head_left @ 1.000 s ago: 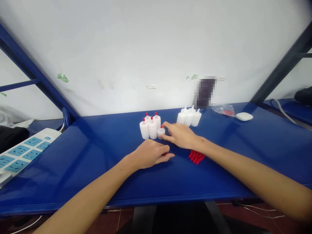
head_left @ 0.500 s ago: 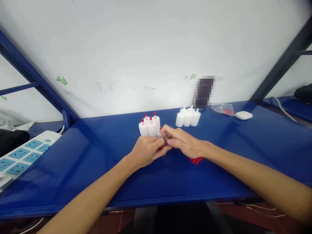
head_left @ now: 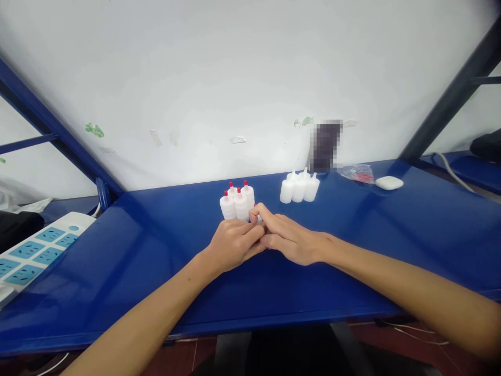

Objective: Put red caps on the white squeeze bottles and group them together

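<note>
My left hand [head_left: 234, 243] is closed low over the blue table, its fingers curled inward. Whatever it holds is hidden. Touching it, my right hand [head_left: 291, 237] is bent over from the right, thumb and fingers pressed against the left fingers; its grasp is hidden too. Just behind the hands stand several white squeeze bottles [head_left: 242, 206] with red caps on their nozzles. One more red-tipped white bottle [head_left: 256, 213] is mostly covered by my right fingers. Farther back to the right is a group of white bottles [head_left: 298, 190] with bare nozzles.
At the back right lie a clear plastic bag [head_left: 358, 173] with red pieces inside and a white rounded object [head_left: 389, 183]. A pixelated dark object [head_left: 326, 146] leans on the wall. A white power strip [head_left: 47, 245] occupies the table's left end. Blue posts flank the table [head_left: 156, 282].
My right hand has moved left and closed in against my left hand. A pile of small red pieces and a bit of red at my left fingers are now hidden.
</note>
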`<state>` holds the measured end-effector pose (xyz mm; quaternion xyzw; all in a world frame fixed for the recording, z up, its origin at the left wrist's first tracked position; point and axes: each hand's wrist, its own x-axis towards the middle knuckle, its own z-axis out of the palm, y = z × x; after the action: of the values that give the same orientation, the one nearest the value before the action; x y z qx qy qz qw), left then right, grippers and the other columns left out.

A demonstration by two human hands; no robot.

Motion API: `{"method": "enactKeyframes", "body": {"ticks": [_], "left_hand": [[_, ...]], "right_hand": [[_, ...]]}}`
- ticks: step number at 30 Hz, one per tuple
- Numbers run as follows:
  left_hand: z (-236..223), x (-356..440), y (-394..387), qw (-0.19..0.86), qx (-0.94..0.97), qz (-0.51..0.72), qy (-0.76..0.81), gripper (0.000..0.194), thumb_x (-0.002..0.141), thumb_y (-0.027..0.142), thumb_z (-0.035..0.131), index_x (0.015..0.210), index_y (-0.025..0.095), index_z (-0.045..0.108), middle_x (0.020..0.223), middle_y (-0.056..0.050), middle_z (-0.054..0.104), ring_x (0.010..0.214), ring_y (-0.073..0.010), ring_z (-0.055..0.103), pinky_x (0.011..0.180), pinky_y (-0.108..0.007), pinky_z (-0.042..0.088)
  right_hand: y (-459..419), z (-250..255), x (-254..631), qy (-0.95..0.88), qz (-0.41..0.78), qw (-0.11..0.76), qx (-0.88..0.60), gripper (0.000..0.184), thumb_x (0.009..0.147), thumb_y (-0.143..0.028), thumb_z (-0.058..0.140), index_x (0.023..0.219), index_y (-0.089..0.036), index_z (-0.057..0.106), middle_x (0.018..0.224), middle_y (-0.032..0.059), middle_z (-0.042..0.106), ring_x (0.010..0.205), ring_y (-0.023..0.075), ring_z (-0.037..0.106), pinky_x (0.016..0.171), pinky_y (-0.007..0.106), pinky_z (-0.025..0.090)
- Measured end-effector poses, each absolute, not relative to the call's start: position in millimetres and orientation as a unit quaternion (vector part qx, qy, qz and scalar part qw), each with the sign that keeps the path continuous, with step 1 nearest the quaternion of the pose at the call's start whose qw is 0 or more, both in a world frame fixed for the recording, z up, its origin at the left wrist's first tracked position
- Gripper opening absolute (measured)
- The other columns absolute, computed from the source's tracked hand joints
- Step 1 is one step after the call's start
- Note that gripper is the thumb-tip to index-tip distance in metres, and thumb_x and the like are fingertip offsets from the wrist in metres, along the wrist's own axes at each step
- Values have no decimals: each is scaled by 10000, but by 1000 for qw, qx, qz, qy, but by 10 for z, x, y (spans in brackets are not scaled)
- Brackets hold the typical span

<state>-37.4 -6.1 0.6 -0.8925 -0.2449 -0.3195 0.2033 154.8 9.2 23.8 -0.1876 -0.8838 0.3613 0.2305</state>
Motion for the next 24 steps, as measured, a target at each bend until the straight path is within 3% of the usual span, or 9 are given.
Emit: {"method": "enactKeyframes", "body": {"ticks": [7,11,19,24], "left_hand": [[4,-384,-52,180,-902,-286,-269,379,1035,340,348,780,163,566,610,0,625,521,-110,550,525,-236,377],[3,-378,-44,164,-907,-280,-269,373,1038,357,343,805,162,559,643,-3,650,523,-118,567,520,-248,378],[-1,-398,-23,130,-913,-229,-311,426,1036,407,328,773,160,553,623,-13,646,522,-126,589,499,-230,364],[6,-426,-11,74,-924,-148,-345,442,998,498,402,752,158,537,650,-7,625,546,-129,576,500,-225,339]], "right_hand": [[85,268,1551,-896,334,200,-215,475,897,-166,355,1365,-228,305,622,-83,416,549,131,419,597,278,344],[84,244,1537,-894,322,210,-229,550,897,-165,357,1437,-224,271,611,-80,453,537,137,447,589,276,359],[121,226,1557,-909,229,227,-265,417,854,-153,383,1258,-171,483,552,-68,458,490,126,390,532,256,289],[291,182,1650,-873,230,290,-318,272,882,-182,358,1095,-177,527,514,-86,409,474,114,370,536,260,276]]}}
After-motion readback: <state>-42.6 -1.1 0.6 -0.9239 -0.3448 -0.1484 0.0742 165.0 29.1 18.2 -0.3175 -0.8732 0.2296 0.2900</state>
